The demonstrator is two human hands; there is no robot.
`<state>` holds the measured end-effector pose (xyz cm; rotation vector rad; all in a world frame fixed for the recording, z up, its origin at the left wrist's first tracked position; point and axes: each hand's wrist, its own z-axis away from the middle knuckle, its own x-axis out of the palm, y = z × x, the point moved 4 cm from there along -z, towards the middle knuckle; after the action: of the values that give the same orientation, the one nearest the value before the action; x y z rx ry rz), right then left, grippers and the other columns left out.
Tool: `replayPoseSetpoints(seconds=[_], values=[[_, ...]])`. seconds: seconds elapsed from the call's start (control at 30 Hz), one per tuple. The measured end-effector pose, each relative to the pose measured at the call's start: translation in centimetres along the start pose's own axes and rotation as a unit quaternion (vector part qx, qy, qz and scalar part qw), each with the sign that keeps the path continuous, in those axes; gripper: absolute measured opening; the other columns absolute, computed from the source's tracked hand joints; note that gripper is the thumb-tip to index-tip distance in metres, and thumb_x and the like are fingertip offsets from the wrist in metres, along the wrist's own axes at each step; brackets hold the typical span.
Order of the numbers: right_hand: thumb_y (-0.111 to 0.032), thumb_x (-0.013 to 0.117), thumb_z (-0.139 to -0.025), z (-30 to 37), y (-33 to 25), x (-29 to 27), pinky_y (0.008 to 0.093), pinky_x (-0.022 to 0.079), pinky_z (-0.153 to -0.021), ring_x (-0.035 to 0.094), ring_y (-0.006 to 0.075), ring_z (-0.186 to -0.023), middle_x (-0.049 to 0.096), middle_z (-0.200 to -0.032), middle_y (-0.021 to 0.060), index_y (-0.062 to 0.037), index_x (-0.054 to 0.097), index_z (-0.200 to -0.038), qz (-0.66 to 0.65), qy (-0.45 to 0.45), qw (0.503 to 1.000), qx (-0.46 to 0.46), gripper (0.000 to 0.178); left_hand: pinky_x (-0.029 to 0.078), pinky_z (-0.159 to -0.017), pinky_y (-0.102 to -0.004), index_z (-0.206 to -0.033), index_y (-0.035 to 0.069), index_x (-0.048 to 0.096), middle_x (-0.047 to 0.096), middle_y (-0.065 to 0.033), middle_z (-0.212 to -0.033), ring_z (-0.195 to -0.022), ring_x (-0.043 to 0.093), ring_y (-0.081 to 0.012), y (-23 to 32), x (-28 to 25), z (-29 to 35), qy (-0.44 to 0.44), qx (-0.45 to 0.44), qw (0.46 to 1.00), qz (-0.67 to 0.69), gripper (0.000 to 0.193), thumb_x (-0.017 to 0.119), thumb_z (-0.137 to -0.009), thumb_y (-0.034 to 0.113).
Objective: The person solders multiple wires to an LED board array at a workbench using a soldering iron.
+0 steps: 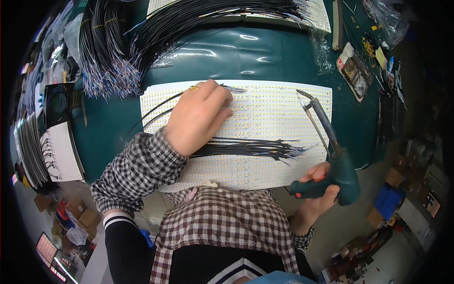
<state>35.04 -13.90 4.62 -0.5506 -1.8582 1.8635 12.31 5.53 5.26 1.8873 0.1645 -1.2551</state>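
A white board point(274, 116) covered with rows of small yellow LEDs lies in front of me on the table. My left hand point(198, 116) rests over its left half, fingers curled on a thin black cable point(158, 108). The stripped, coloured wire ends of that cable reach toward the far edge of the board; the fingertips partly hide the grip. My right hand point(321, 189) is wrapped around the handle of a dark green soldering gun point(344, 177), its metal tip raised over the board's right side. A bundle of black cables point(250, 147) lies across the board below my left hand.
Thick bundles of black cables point(106, 47) lie at the far left on the green table point(213, 57). At the far right are a dirty solder tray point(354, 73), small tools and plastic wrap point(388, 21). More boards with cables point(64, 151) stand at the left.
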Motion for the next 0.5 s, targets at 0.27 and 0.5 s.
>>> replayPoseSetpoints(seconds=[0.27,0.5], values=[[-0.059,0.056,-0.091,-0.2,0.5,0.4,0.0266,0.054,-0.056,0.059,0.0196,-0.064,0.054,-0.086,0.0157,0.0074,0.051,-0.100,-0.004,0.010,1.000,0.005,0.067,0.048,-0.064,-0.0398,-0.092,0.003,0.056,0.056,-0.0123,-0.086,-0.074,0.058,-0.0312,-1.8,-0.5,1.4,0.050,-0.147,0.987,0.046,0.018,0.070,-0.083,0.010],[-0.056,0.058,-0.091,-0.6,0.4,1.0,0.0319,0.054,-0.063,0.061,0.0214,-0.064,0.056,-0.085,0.0155,0.0077,0.053,-0.099,-0.004,-0.008,1.000,0.006,0.065,0.049,-0.064,-0.0401,-0.091,0.003,0.058,0.056,-0.0127,-0.084,-0.073,0.059,-0.0315,-2.3,-1.1,2.6,0.047,-0.147,0.987,0.033,0.017,0.070,-0.082,0.009]])
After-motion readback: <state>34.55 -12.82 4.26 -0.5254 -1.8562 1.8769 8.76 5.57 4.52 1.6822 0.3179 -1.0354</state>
